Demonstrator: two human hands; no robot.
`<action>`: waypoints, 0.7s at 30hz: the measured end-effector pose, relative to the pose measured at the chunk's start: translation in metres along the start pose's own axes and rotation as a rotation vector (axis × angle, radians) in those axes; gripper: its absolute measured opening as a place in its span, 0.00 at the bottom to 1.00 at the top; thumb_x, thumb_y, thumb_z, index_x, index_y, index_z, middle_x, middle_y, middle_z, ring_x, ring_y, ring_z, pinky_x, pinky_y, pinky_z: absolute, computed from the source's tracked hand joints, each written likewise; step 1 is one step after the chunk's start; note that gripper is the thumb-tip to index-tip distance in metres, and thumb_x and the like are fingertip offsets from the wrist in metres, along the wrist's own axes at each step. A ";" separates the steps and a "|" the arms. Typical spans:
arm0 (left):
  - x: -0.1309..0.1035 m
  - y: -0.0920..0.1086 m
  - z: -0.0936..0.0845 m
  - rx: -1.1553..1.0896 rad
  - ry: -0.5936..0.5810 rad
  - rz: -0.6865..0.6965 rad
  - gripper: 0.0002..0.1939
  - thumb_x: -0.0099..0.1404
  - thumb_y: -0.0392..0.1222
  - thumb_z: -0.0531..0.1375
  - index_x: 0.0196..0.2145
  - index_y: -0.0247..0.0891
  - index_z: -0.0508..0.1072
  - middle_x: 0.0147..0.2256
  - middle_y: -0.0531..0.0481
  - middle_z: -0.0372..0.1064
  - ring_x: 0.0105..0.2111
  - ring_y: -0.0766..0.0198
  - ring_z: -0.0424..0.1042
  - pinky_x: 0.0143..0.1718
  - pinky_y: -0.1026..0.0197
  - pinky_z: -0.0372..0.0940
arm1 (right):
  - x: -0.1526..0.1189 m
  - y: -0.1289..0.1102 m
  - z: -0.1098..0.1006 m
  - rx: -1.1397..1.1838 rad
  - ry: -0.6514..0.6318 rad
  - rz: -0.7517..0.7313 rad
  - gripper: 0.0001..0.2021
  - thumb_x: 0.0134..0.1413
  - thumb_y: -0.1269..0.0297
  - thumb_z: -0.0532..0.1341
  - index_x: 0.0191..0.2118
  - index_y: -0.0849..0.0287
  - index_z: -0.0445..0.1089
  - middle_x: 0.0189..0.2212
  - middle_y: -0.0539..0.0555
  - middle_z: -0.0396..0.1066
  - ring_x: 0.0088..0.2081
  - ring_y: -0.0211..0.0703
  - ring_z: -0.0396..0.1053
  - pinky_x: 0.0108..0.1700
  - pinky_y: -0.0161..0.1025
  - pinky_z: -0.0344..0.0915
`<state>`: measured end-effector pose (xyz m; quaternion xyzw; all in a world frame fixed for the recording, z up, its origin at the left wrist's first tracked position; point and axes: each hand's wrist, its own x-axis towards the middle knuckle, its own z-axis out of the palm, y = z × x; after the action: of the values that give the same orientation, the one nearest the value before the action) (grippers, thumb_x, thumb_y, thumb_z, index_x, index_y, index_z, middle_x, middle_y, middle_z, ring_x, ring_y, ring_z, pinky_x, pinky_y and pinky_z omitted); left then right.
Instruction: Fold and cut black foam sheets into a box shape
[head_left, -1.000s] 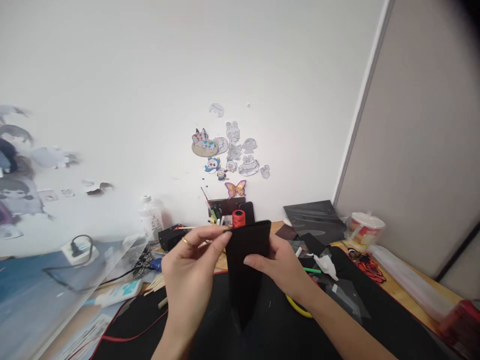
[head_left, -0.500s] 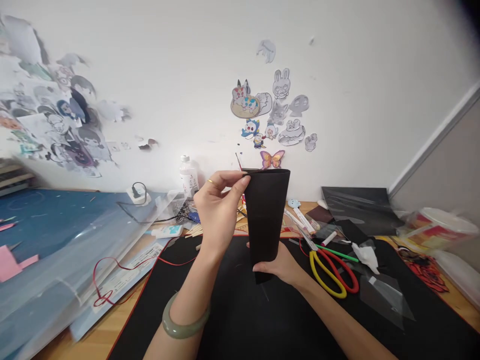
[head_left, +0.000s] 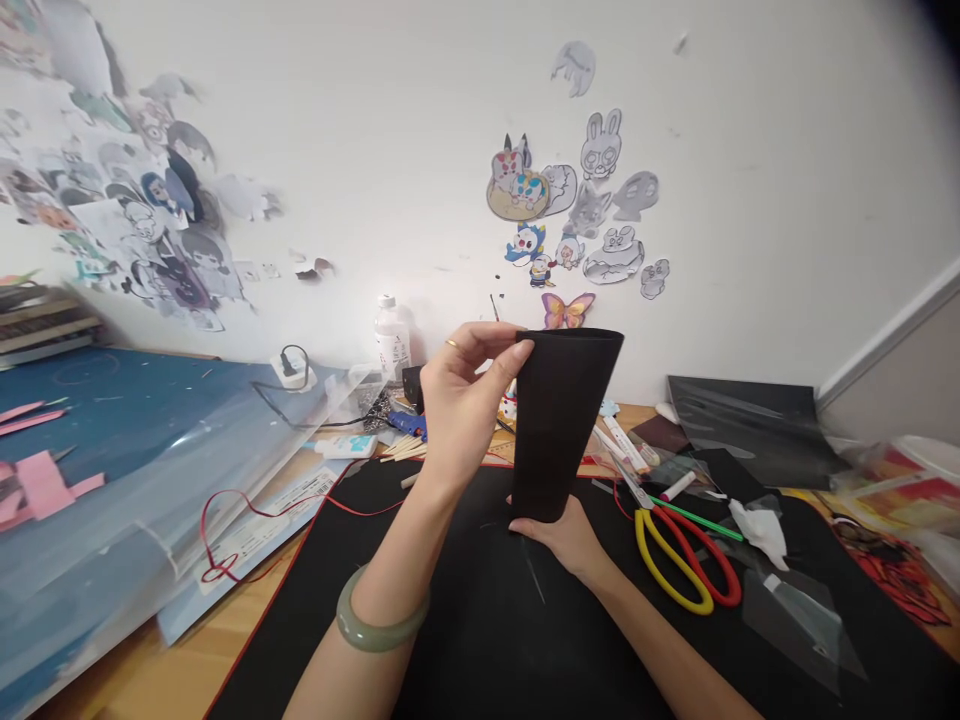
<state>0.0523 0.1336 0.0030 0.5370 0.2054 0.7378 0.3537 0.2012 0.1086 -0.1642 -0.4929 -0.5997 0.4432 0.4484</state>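
Two hands hold a black paper cone (head_left: pixel 559 420) upright: the left hand (head_left: pixel 469 400) pinches its top rim, the right hand (head_left: pixel 566 535) grips its narrow base above the desk (head_left: pixel 225 660).

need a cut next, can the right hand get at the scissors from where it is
Probably yes. The scissors lie in the open on the black mat, just right of the right hand, with nothing between. But that hand holds the bottom of the black cone, so it must let go first.

Matt black paper cone (head_left: pixel 561 420); matt black mat (head_left: pixel 465 630); glossy plastic-handled scissors (head_left: pixel 679 555).
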 end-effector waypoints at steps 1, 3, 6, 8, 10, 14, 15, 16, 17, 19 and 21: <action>-0.001 -0.001 0.002 -0.036 -0.045 -0.010 0.06 0.54 0.35 0.64 0.32 0.40 0.73 0.31 0.53 0.70 0.33 0.66 0.71 0.36 0.65 0.67 | 0.000 0.000 0.000 -0.003 0.003 0.005 0.21 0.32 0.58 0.70 0.37 0.62 0.73 0.37 0.58 0.75 0.43 0.57 0.70 0.48 0.53 0.63; -0.002 -0.004 0.006 -0.119 -0.140 -0.046 0.14 0.52 0.33 0.65 0.37 0.41 0.71 0.35 0.53 0.71 0.37 0.65 0.71 0.39 0.64 0.67 | -0.001 0.001 -0.001 -0.008 0.002 0.012 0.20 0.33 0.58 0.70 0.36 0.62 0.73 0.36 0.58 0.75 0.43 0.57 0.70 0.47 0.53 0.63; -0.006 -0.014 0.012 -0.162 -0.250 -0.183 0.24 0.47 0.31 0.67 0.43 0.42 0.68 0.40 0.51 0.71 0.42 0.60 0.71 0.42 0.60 0.67 | 0.000 0.002 -0.002 -0.021 0.003 0.009 0.20 0.34 0.58 0.69 0.37 0.62 0.73 0.37 0.58 0.75 0.43 0.56 0.70 0.48 0.52 0.63; -0.009 -0.024 0.013 -0.099 -0.359 -0.321 0.23 0.46 0.33 0.68 0.41 0.39 0.69 0.39 0.49 0.72 0.41 0.58 0.71 0.41 0.58 0.67 | 0.000 0.004 -0.003 -0.038 0.008 0.006 0.21 0.35 0.58 0.69 0.38 0.62 0.73 0.38 0.59 0.75 0.45 0.56 0.69 0.49 0.52 0.63; -0.013 -0.034 0.013 -0.037 -0.474 -0.429 0.19 0.46 0.35 0.68 0.38 0.36 0.71 0.37 0.47 0.73 0.39 0.56 0.72 0.39 0.57 0.67 | 0.000 0.006 -0.004 -0.062 0.019 0.004 0.22 0.34 0.59 0.69 0.40 0.62 0.72 0.40 0.59 0.74 0.47 0.56 0.68 0.50 0.51 0.61; -0.018 -0.049 0.010 -0.010 -0.534 -0.500 0.17 0.45 0.37 0.69 0.34 0.34 0.72 0.33 0.47 0.73 0.35 0.57 0.72 0.35 0.59 0.67 | 0.001 0.012 -0.006 -0.108 0.046 0.022 0.24 0.33 0.61 0.69 0.41 0.63 0.71 0.40 0.60 0.74 0.46 0.56 0.69 0.50 0.53 0.60; -0.019 -0.050 0.010 -0.006 -0.531 -0.512 0.17 0.44 0.38 0.69 0.34 0.34 0.73 0.32 0.48 0.73 0.34 0.57 0.72 0.33 0.60 0.67 | 0.001 0.012 -0.006 -0.116 0.055 0.029 0.25 0.33 0.61 0.69 0.42 0.63 0.71 0.40 0.60 0.74 0.45 0.57 0.69 0.50 0.53 0.61; -0.020 -0.050 0.010 -0.005 -0.527 -0.522 0.17 0.44 0.39 0.69 0.33 0.33 0.73 0.31 0.49 0.73 0.33 0.58 0.72 0.33 0.61 0.66 | 0.001 0.012 -0.006 -0.123 0.064 0.033 0.26 0.33 0.61 0.69 0.43 0.63 0.70 0.41 0.60 0.74 0.45 0.57 0.69 0.49 0.53 0.61; -0.021 -0.048 0.011 -0.007 -0.524 -0.530 0.17 0.44 0.39 0.69 0.33 0.33 0.73 0.31 0.49 0.73 0.33 0.59 0.71 0.32 0.62 0.66 | 0.000 0.010 -0.006 -0.130 0.073 0.036 0.27 0.32 0.61 0.69 0.44 0.63 0.69 0.41 0.61 0.74 0.45 0.57 0.69 0.49 0.53 0.62; -0.023 -0.041 0.015 -0.018 -0.522 -0.539 0.16 0.46 0.40 0.68 0.34 0.33 0.72 0.31 0.50 0.72 0.32 0.61 0.71 0.32 0.63 0.66 | -0.005 0.005 -0.006 -0.141 0.080 0.043 0.27 0.32 0.62 0.69 0.44 0.64 0.69 0.40 0.61 0.74 0.45 0.58 0.69 0.48 0.53 0.62; -0.028 -0.032 0.019 -0.028 -0.528 -0.529 0.16 0.47 0.39 0.68 0.35 0.33 0.72 0.31 0.50 0.72 0.32 0.61 0.71 0.32 0.64 0.65 | -0.015 -0.003 -0.007 -0.151 0.072 0.052 0.24 0.33 0.62 0.69 0.42 0.65 0.70 0.38 0.61 0.74 0.44 0.58 0.69 0.47 0.52 0.63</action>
<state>0.0846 0.1323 -0.0303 0.6324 0.2285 0.4596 0.5802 0.2095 0.0945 -0.1617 -0.5565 -0.6017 0.3901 0.4195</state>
